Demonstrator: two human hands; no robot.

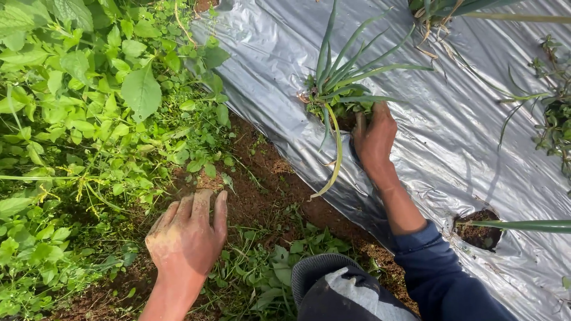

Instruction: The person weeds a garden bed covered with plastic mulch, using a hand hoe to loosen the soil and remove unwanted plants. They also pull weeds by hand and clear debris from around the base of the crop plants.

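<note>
The person's left hand (185, 238), coated in reddish-brown soil, lies palm down with the fingers together and extended, holding nothing; it rests on the strip of bare red-brown earth (262, 190) that runs between the weeds and the mulch. The right hand (375, 139), equally soiled and emerging from a dark blue long sleeve (440, 273), reaches across the sheet of crinkled silver plastic mulch film (464, 137) into a planting hole. The fingers of this hand curl in at the base of a clump of long, narrow green onion-like leaves (339, 77); the fingertips are hidden behind the foliage, so whether they close on a stem or a weed cannot be determined. One yellowing leaf (334, 160) of the clump droops down over the film, just beside the right wrist. A second round hole in the film, showing soil (476, 232), lies near the right forearm, with a green leaf blade lying across it. A dense bank of broad-leaved green weeds (89, 101) fills the ground to the left of the earth strip. A dark cap brim (315, 267) shows at the lower edge.
</note>
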